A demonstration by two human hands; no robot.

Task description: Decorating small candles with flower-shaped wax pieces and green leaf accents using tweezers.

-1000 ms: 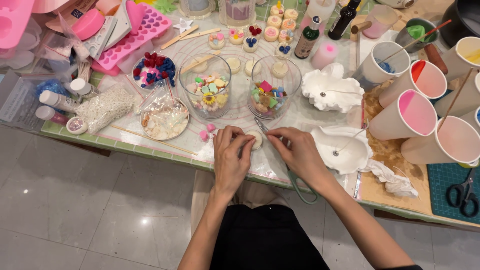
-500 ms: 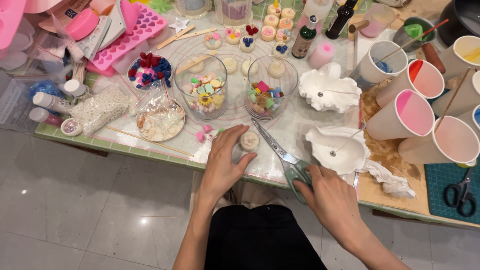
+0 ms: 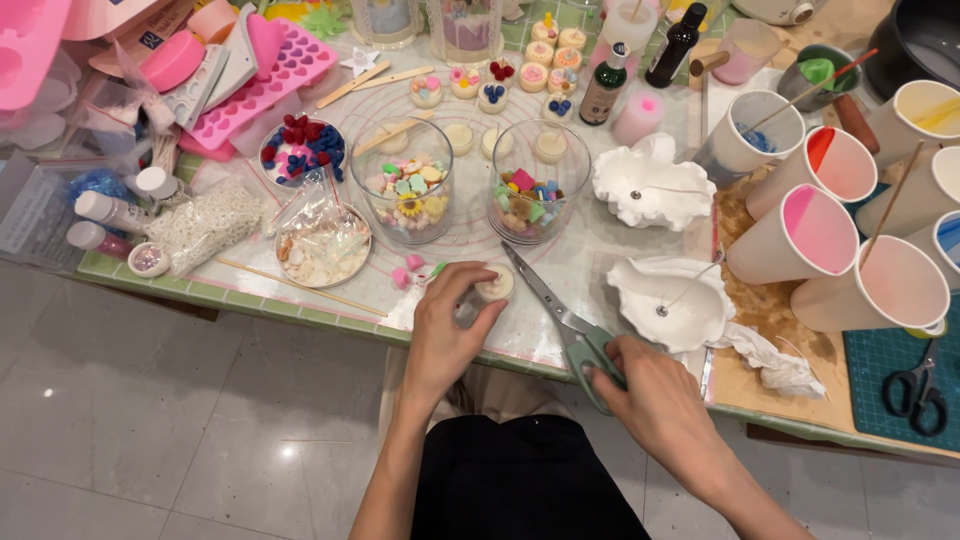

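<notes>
At the table edge, the left hand (image 3: 445, 335) pinches a small candle (image 3: 494, 284) beside two glass jars (image 3: 528, 180), the right hand (image 3: 655, 395) gripping green-handled scissors (image 3: 562, 320).

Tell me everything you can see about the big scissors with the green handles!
The scissors with long silver metal blades and grey-green plastic handles lie flat near the front edge of the pink mat-covered table. The blades look shut and point up-left, the tip ending just beside the small round cream candle that the left hand holds. The right hand rests on the handles, fingers over the loops. Just right of the blades sits a white shell-shaped dish, not touching.
</notes>
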